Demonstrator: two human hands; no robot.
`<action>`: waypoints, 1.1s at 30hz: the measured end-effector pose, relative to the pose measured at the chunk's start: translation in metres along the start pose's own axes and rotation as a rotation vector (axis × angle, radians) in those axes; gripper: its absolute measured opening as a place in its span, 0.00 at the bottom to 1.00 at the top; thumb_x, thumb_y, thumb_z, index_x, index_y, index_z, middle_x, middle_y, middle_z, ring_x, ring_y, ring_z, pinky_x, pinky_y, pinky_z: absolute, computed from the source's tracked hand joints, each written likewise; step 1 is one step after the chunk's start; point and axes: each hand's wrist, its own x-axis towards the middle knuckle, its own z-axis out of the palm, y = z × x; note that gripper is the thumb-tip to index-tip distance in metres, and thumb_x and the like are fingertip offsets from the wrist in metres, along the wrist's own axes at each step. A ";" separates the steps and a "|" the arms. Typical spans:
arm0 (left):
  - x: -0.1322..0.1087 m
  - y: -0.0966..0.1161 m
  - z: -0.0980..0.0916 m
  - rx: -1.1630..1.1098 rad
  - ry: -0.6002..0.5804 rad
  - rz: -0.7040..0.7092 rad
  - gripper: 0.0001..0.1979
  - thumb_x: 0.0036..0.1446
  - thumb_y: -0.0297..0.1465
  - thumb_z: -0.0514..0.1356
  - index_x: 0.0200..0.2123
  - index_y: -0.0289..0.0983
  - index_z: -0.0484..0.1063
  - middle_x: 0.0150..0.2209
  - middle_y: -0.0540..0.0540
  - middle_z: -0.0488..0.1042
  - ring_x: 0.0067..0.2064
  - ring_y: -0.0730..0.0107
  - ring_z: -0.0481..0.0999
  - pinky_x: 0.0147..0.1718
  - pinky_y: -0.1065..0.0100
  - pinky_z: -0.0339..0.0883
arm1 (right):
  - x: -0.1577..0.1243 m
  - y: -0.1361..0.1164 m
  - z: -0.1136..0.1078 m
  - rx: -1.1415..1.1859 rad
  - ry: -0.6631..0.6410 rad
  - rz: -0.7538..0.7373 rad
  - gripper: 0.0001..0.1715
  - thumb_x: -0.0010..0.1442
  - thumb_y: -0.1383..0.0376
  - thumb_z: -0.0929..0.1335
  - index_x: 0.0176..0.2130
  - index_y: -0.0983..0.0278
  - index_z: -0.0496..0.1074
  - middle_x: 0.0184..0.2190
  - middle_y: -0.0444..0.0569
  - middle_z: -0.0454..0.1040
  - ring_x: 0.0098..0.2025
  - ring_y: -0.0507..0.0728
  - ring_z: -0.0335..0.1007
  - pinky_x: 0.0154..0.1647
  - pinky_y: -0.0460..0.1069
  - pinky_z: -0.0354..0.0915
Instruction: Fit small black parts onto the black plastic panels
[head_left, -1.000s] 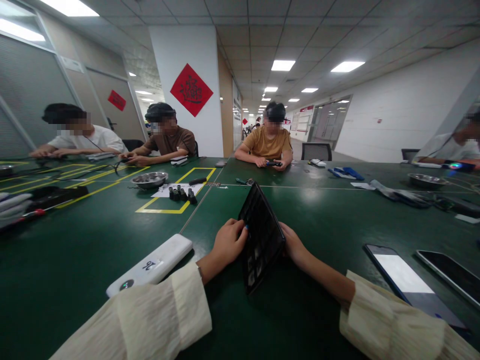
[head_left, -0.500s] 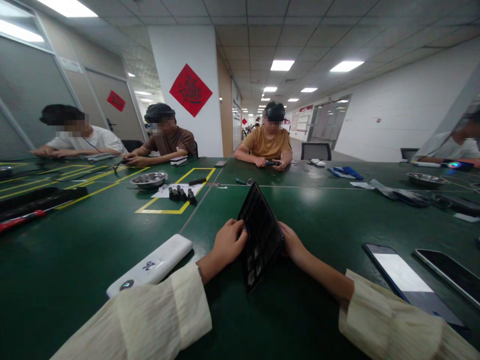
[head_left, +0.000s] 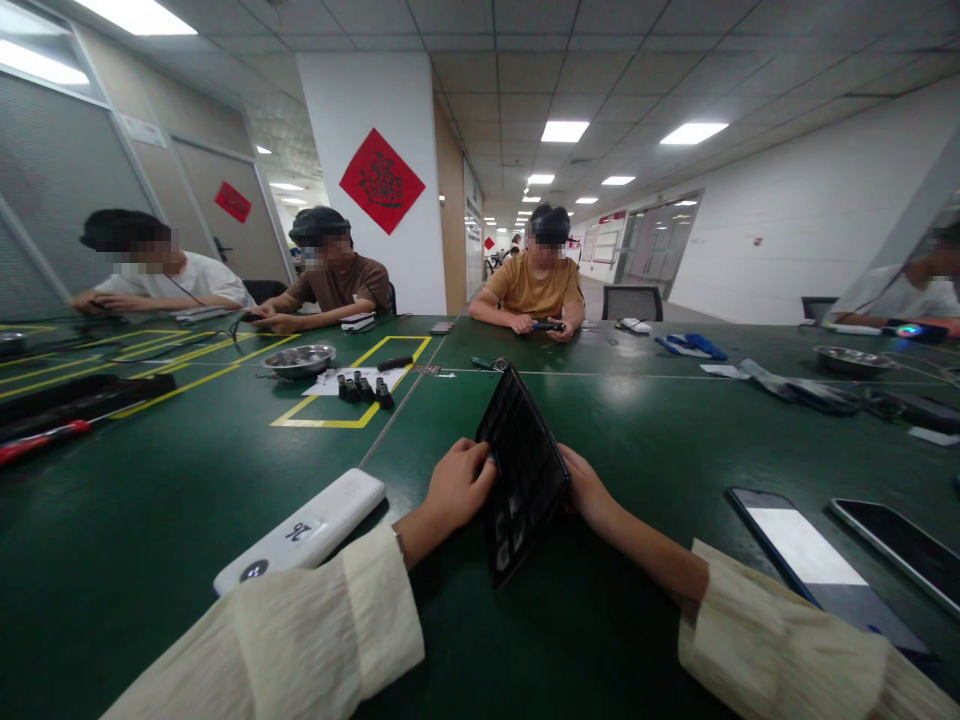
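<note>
Tray (head_left: pixel 525 470) unchanged since a second ago: it stays tilted on the counter (head_left: pixel 637 420), clamped between the fingers of left hand (head_left: pixel 454 488) and right hand (head_left: pixel 587 492). Handling appears paused.

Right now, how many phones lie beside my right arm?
2. The lit phone lies nearer the right sleeve; the dark phone lies beyond it, at the picture's edge. Others may be out of view.

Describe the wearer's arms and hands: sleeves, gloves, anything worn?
No gloves: the left hand and right hand are bare. Both arms wear long, loose cream sleeves, the left sleeve and right sleeve, in crinkled fabric with wide cuffs.
</note>
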 end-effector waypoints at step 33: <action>-0.001 -0.002 0.000 -0.031 0.005 -0.019 0.14 0.58 0.34 0.45 0.33 0.37 0.68 0.33 0.44 0.69 0.38 0.65 0.69 0.39 0.64 0.63 | -0.002 -0.004 0.003 -0.034 0.012 -0.005 0.27 0.55 0.48 0.62 0.46 0.64 0.65 0.19 0.40 0.64 0.13 0.48 0.57 0.10 0.43 0.53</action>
